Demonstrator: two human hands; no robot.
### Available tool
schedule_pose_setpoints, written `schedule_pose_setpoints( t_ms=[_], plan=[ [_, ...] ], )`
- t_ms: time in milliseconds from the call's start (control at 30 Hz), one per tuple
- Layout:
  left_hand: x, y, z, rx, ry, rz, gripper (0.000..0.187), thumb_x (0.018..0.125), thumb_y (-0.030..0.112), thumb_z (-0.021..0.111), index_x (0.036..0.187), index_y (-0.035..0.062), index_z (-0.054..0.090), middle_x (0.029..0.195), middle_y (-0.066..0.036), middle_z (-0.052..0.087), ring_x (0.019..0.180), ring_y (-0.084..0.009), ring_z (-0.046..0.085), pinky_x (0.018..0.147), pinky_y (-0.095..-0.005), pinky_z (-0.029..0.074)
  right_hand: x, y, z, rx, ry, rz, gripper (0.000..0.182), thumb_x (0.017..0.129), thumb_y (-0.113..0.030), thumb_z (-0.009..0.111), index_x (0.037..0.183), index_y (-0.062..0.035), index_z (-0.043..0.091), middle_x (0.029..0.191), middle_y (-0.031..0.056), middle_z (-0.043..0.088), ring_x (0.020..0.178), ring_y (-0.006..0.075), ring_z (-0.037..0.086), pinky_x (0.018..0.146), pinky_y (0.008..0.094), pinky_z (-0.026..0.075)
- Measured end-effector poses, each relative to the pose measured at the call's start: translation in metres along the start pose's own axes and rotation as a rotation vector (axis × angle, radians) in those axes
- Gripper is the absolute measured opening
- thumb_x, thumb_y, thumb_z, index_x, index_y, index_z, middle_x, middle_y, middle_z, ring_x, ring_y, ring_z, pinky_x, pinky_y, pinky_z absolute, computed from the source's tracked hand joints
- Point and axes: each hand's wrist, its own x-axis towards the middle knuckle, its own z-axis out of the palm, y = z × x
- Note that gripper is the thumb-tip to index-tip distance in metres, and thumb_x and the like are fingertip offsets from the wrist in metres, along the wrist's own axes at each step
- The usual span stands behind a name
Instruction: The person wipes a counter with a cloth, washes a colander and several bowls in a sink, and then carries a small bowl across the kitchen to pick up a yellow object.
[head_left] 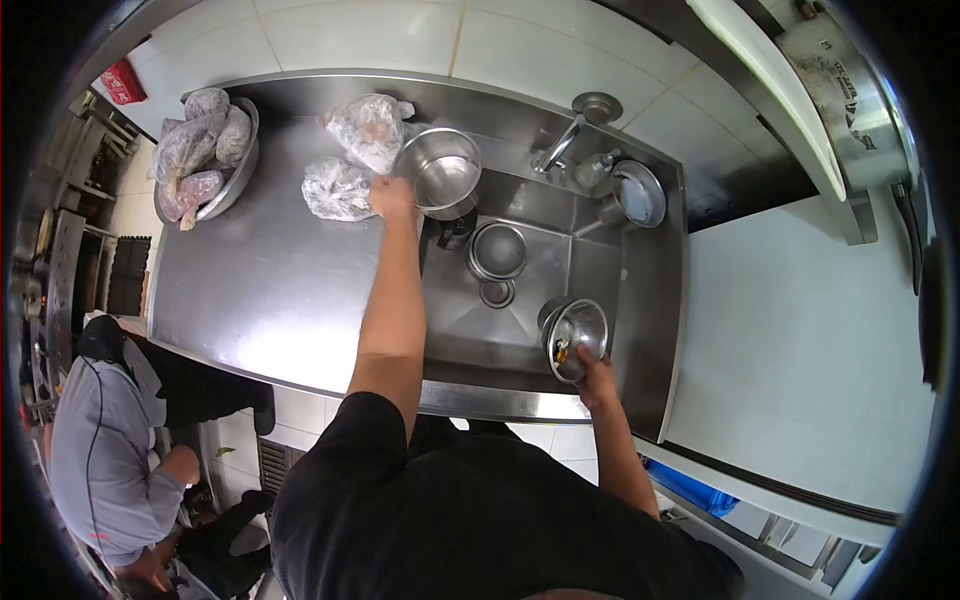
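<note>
Left hand [392, 197]: fingers closed on the near left rim of a deep, round, stainless-steel pot [440, 178]; the fingertips are partly hidden. The pot is at the left edge of a rectangular stainless-steel sink basin [597, 262], its mouth facing up towards the camera. A black object [457, 232] shows just below the pot; its nature cannot be determined.

Right hand [598, 380]: pinching the near right rim of a round, shiny steel bowl [583, 325] at the near right part of the basin. The bowl is tilted, with small yellow, orange and dark scraps [561, 350] on its inner left side. A second metal vessel shows partly behind it.

Between the hands, a stack of round grey metal bowls [497, 250] sits in the basin, just beyond a round metal drain [496, 293]. A round metal vessel with whitish contents [638, 195] occupies the far right corner, near a chrome tap [558, 148].

On the stainless-steel worktop [260, 290], two frosty clear plastic bags [368, 132] lie beside the pot and left hand. At the far left, a wide steel bowl [245, 178] holds further filled bags [205, 145]. A person in a grey shirt [105, 440] is beyond the worktop's left end.
</note>
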Motion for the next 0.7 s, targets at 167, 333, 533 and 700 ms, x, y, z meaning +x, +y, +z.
schedule_pose_setpoints(
  t_ms=[167,333,533,700],
  plan=[
    [-0.008,0.01,0.006,0.015,0.064,0.005,0.01,0.067,-0.001,0.056,0.076,-0.002,0.059,0.069,-0.011,0.059,0.061,-0.02,0.052,0.057,-0.0386,0.045,-0.004,-0.012,-0.021,-0.008,0.002,-0.026,0.049,0.094,-0.011,0.067,0.136,-0.0006,0.046,0.125,0.0148,0.061,0.112,0.0298,0.063,0.092,0.0439,0.056],
    [-0.023,0.018,0.008,0.008,0.134,0.026,0.01,0.068,-0.001,0.056,0.077,-0.0023,0.059,0.07,-0.011,0.059,0.061,-0.0209,0.052,0.058,-0.0395,0.045,0.013,-0.002,-0.061,-0.016,-0.016,-0.074,0.046,0.094,-0.01,0.067,0.134,0.0023,0.048,0.122,0.0166,0.062,0.109,0.0295,0.065,0.093,0.0441,0.056],
    [-0.019,0.011,0.012,-0.011,0.093,0.053,0.007,0.068,-0.001,0.055,0.075,-0.0019,0.056,0.068,-0.011,0.057,0.063,-0.022,0.053,0.062,-0.0417,0.046,0.027,0.006,-0.076,-0.016,-0.043,-0.019,0.054,0.093,-0.011,0.069,0.14,-0.0007,0.043,0.129,0.0148,0.059,0.114,0.0304,0.062,0.092,0.0426,0.054],
    [-0.034,-0.025,0.018,0.009,-0.051,0.111,0.008,0.07,0.0,0.057,0.072,0.0021,0.05,0.065,-0.006,0.051,0.061,-0.0171,0.046,0.058,-0.0371,0.042,0.155,0.057,-0.07,-0.487,0.002,0.115,0.045,0.093,-0.017,0.067,0.128,0.0076,0.05,0.116,0.0181,0.064,0.105,0.0295,0.066,0.079,0.0468,0.06]
  ],
)
